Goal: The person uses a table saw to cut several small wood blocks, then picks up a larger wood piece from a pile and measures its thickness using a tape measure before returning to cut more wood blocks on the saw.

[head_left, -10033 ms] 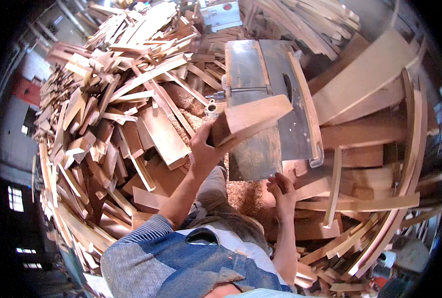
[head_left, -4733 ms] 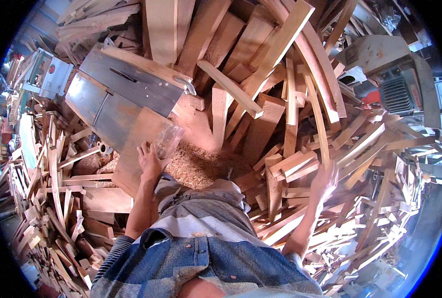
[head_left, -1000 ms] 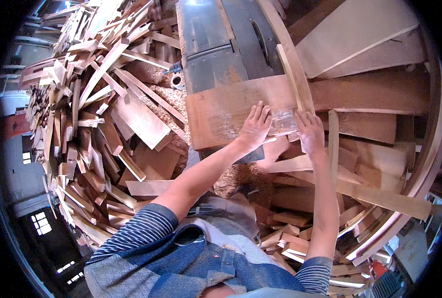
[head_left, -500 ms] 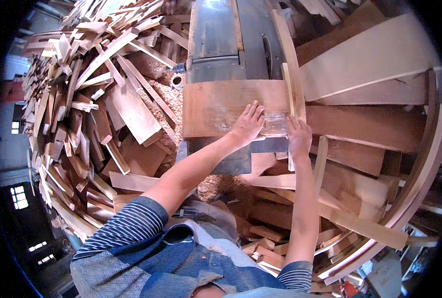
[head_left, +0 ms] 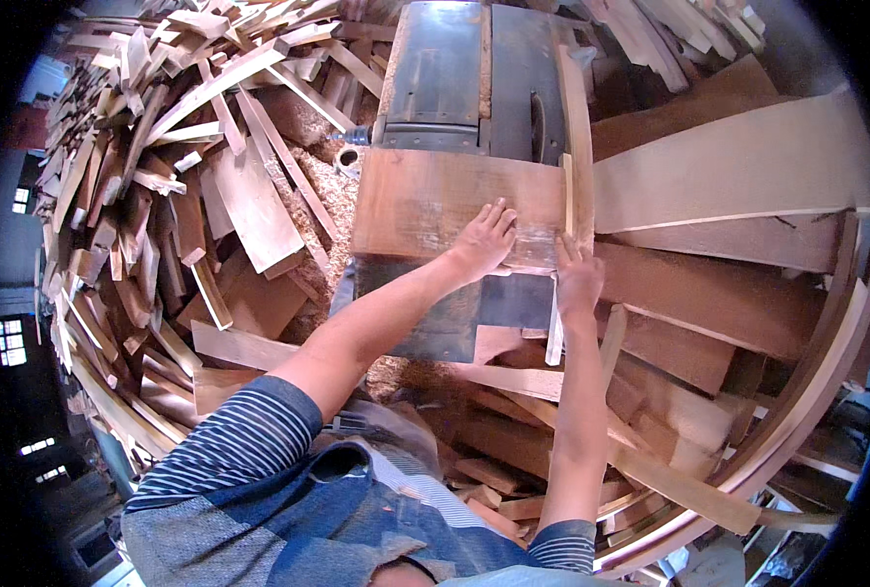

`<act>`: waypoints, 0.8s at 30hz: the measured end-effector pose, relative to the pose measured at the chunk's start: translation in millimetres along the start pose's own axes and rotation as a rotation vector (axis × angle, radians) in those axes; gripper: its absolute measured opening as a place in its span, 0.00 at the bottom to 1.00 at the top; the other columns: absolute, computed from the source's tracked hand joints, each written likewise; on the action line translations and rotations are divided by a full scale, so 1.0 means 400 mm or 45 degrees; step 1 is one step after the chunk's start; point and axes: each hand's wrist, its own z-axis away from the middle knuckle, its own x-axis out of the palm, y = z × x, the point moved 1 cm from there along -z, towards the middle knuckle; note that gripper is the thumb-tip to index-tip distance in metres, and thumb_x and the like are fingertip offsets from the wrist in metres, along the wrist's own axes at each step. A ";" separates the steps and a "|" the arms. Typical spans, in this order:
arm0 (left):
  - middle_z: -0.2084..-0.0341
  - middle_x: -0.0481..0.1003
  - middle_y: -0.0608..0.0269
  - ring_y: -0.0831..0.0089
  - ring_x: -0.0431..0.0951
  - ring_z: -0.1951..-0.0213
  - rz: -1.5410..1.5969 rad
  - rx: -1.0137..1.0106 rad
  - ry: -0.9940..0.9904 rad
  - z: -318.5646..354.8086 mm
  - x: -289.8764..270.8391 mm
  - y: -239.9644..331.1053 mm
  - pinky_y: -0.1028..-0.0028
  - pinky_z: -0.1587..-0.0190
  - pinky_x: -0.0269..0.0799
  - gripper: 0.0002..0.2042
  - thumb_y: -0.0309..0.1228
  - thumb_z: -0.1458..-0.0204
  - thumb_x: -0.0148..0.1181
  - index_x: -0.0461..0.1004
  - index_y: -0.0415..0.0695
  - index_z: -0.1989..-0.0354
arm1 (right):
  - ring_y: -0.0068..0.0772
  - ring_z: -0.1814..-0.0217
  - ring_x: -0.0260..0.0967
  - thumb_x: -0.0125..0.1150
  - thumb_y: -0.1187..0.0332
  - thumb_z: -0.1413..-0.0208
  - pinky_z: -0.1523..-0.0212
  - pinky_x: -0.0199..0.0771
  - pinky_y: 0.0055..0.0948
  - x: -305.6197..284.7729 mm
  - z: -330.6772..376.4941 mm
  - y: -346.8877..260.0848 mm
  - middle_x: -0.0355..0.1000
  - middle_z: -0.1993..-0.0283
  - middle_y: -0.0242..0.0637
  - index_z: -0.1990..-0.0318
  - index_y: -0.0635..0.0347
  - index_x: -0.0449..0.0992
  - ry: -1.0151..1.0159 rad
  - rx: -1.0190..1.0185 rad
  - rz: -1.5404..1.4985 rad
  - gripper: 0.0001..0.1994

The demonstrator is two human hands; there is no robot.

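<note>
A broad brown wooden board (head_left: 406, 196) lies flat across the dark metal table of a woodworking machine (head_left: 433, 73). My left hand (head_left: 486, 240) rests on the board near its close edge, fingers stretched out and palm down. At the board's right end, my right hand (head_left: 579, 279) lies over the corner and the long wooden guide strip (head_left: 580, 127), its fingers forward and a little apart. A narrow pale strip (head_left: 569, 191) runs between board and guide. What lies beneath my right palm is hidden.
Offcuts (head_left: 132, 210) are heaped high on the left, with sawdust (head_left: 318, 191) beside the machine. A dark slot (head_left: 538, 122) shows in the tabletop beyond the board. Wide planks (head_left: 729, 161) fan out at right, inside a curved wooden rim (head_left: 817, 421). More scraps lie below the table.
The board has slid a little farther forward along the table, both hands moving with it. More of the metal surface shows on the near side. The whole view has shifted slightly.
</note>
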 end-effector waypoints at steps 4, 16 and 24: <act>0.39 0.68 0.47 0.43 0.62 0.30 0.031 -0.009 0.016 -0.007 0.006 -0.013 0.50 0.29 0.60 0.39 0.56 0.60 0.73 0.76 0.35 0.47 | 0.38 0.35 0.73 0.53 0.67 0.40 0.39 0.71 0.43 -0.005 -0.020 -0.001 0.72 0.31 0.27 0.37 0.45 0.78 -0.024 -0.012 -0.015 0.23; 0.40 0.70 0.48 0.45 0.64 0.31 -0.030 0.008 -0.006 -0.035 -0.003 -0.048 0.52 0.30 0.62 0.43 0.58 0.61 0.73 0.76 0.33 0.44 | 0.41 0.34 0.72 0.53 0.70 0.40 0.35 0.69 0.44 -0.031 -0.064 -0.007 0.71 0.29 0.27 0.34 0.44 0.75 -0.132 0.020 -0.073 0.25; 0.41 0.70 0.47 0.45 0.65 0.32 -0.065 0.014 0.002 -0.056 -0.021 -0.062 0.53 0.31 0.63 0.42 0.58 0.61 0.74 0.77 0.32 0.46 | 0.43 0.32 0.70 0.54 0.68 0.39 0.33 0.69 0.47 0.004 -0.089 0.006 0.70 0.29 0.26 0.34 0.48 0.75 -0.137 0.048 -0.131 0.24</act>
